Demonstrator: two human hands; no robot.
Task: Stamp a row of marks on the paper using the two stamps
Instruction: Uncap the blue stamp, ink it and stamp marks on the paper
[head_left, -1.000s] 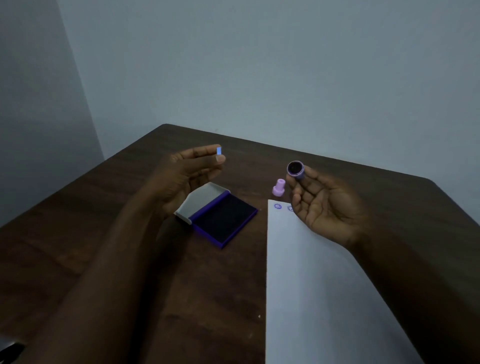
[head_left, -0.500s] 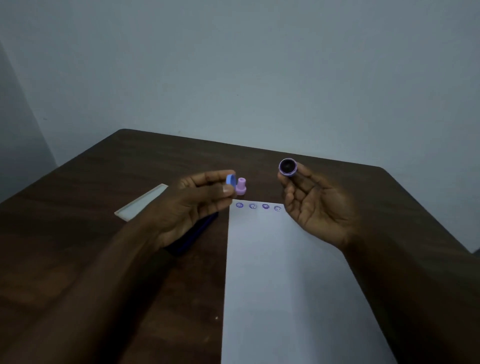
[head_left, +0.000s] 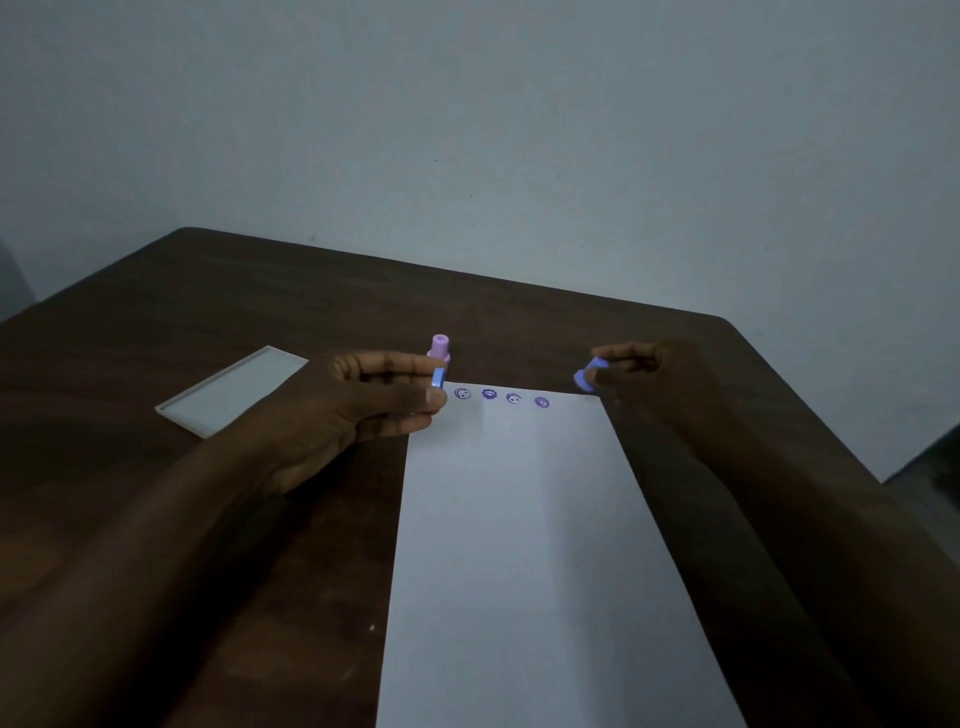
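Note:
A white paper (head_left: 519, 545) lies lengthwise on the dark wooden table (head_left: 311, 312). A row of several purple marks (head_left: 501, 397) runs along its far edge. My left hand (head_left: 363, 405) hovers at the paper's far left corner and pinches a small blue cap (head_left: 438, 376) between thumb and fingers. Just behind it a pink stamp (head_left: 440, 347) stands upright on the table. My right hand (head_left: 649, 371) is palm down at the paper's far right corner, gripping a blue stamp (head_left: 584, 378) just above the paper edge.
A flat grey ink pad lid (head_left: 228, 389) lies open on the table to the left of my left hand. The ink pad's base is hidden behind that hand. A pale wall rises behind the table's far edge.
My right hand turned from palm up to palm down and lowered the stamp to the paper's far right corner. My left hand kept the blue cap. The view shifted right.

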